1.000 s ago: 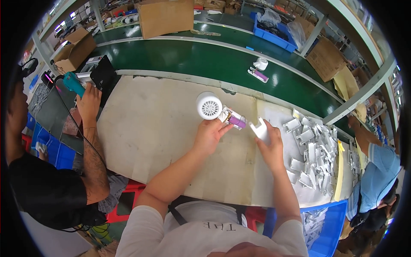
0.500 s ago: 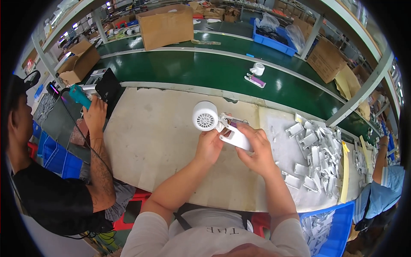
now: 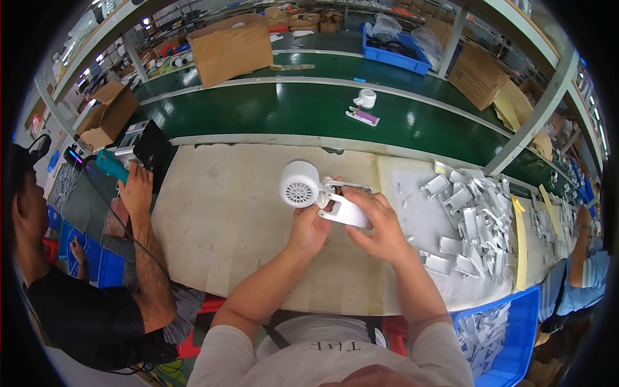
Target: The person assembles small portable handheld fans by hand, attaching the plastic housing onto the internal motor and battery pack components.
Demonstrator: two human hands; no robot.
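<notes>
Near the middle of the frame, just above my wrists, I have the white handheld fan [image 3: 300,184] in my grip, its round, slotted head turned to the left of the picture and its handle end toward the right. My left hand [image 3: 308,229] is closed about the neck from below; its fingertips are partly hidden behind the parts. My right hand [image 3: 379,226] pinches a white handle shell [image 3: 347,211], thumb along the lower edge and fingers over the top, with the shell set against the near side of the handle. I cannot tell whether the two are fully seated together.

Under my hands spreads the pale worktable [image 3: 216,213]. At centre right lies a heap of white plastic pieces [image 3: 476,226], with a yellow strip [image 3: 520,248] along its right side. At lower right stands a blue bin [image 3: 526,322] holding more white pieces.

Across the upper part runs a green belt [image 3: 245,106], where a second fan [image 3: 366,99] lies with a purple cylinder [image 3: 365,117] in its handle. At left, a co-worker in a black shirt [image 3: 84,316] grips a teal tool [image 3: 111,165].
</notes>
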